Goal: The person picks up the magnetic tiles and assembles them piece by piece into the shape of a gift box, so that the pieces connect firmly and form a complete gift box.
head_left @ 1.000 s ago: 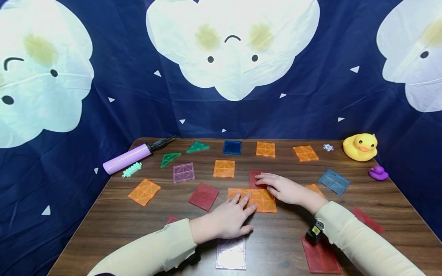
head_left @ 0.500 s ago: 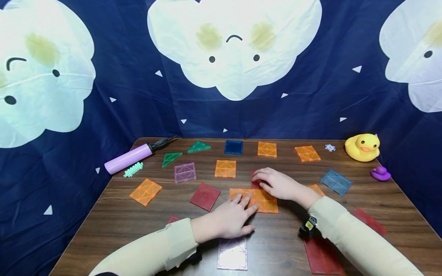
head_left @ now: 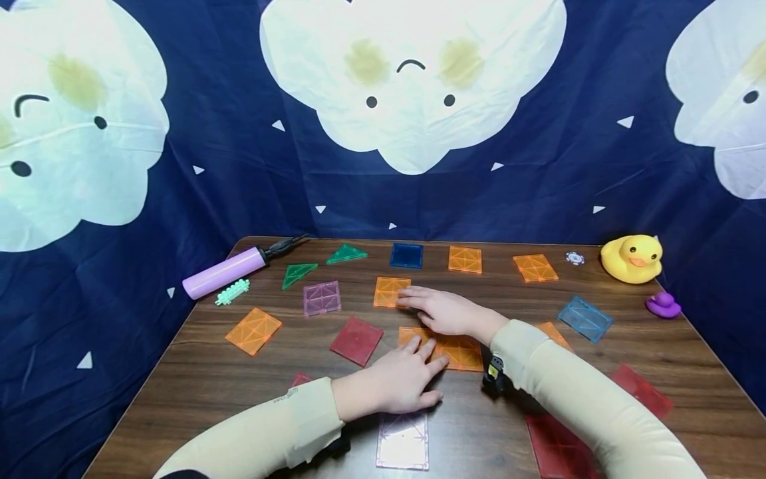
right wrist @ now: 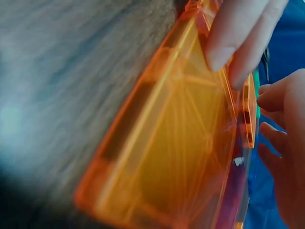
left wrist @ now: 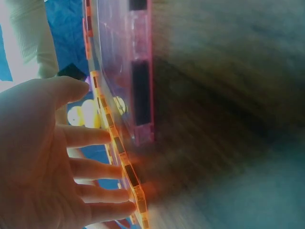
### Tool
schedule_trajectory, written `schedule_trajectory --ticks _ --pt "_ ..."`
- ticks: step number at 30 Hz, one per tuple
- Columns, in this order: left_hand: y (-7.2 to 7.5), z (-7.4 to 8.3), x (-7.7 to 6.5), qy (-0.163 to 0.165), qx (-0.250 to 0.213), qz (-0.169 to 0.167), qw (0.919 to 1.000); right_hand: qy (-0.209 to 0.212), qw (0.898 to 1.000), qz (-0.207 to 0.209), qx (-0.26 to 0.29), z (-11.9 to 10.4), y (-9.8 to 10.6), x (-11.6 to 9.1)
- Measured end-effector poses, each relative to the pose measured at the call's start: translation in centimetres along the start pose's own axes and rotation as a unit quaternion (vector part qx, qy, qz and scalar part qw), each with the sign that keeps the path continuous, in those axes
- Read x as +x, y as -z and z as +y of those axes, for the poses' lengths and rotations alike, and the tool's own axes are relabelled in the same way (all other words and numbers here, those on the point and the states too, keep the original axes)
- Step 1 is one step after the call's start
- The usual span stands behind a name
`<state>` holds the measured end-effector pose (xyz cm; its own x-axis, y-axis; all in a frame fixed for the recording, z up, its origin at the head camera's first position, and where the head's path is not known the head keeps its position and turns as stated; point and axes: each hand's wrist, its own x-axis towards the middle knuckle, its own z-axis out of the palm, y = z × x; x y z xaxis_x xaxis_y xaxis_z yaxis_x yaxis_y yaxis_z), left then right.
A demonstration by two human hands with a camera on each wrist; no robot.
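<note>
My left hand lies with spread fingers on two joined orange square tiles in the middle of the table; in the left wrist view its fingertips touch the orange tile edge. My right hand reaches over the back of this pair, its fingertips at the right edge of a single orange tile. Its fingers look slightly bent, with nothing visibly gripped. The spot where a red tile lay is covered by my right hand. A clear lilac tile lies below my left hand.
Around them lie a red tile, a purple tile, green triangles, a dark blue tile and a light blue tile. A lilac pump is at back left, a yellow duck and purple duck at right.
My right hand has moved left from the red tile towards the single orange tile; the red tile no longer shows. My left hand has stayed on the joined orange tiles.
</note>
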<state>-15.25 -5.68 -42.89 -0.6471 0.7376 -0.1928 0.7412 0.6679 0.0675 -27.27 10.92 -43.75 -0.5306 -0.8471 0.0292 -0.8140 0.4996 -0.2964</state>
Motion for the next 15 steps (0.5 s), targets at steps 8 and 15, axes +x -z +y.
schedule_trajectory --ticks 8,15 --pt "-0.1 0.1 0.0 0.005 -0.002 0.001 1.0000 0.002 0.999 -0.032 0.012 0.0 -0.6 1.6" --pt "-0.1 -0.1 0.1 0.004 0.001 -0.002 1.0000 0.002 0.999 -0.023 0.030 0.3 -0.8 1.2"
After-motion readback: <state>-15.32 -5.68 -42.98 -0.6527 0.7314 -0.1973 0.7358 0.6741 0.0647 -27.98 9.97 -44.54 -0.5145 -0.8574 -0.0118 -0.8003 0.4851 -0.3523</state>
